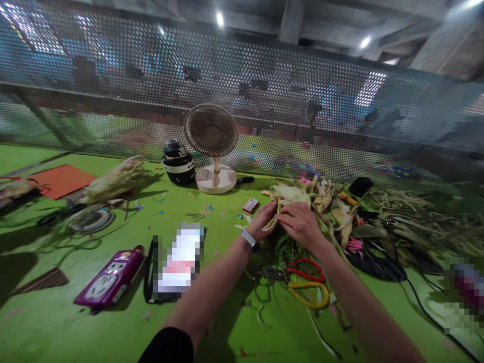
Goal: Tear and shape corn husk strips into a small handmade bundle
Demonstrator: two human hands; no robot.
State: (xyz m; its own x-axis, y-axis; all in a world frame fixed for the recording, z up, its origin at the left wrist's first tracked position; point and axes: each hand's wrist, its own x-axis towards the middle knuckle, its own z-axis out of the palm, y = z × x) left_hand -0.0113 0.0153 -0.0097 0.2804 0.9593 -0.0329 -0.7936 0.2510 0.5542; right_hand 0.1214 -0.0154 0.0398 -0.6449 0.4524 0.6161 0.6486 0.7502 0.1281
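Note:
Both hands are together over a heap of dry, pale plant leaves that look like corn husks [289,192]. My left hand [262,220], with a watch on its wrist, is closed on a narrow strip of corn husk [269,225]. From the right, my right hand [300,223] pinches the same strip, thumb and fingertips close together. Some of the fingers are hidden behind the strip. Below the hands, a pair of scissors [308,297] with one red and one yellow handle loop lies among green fibres [287,252].
A beige fan [217,180] and a dark round jar [177,169] stand before a perforated metal screen [143,101]. Left lie a purple power strip [109,280], a blurred-out phone [179,262], a husk bundle [115,179] and a tape roll [92,221]. Cables [423,307] run at right.

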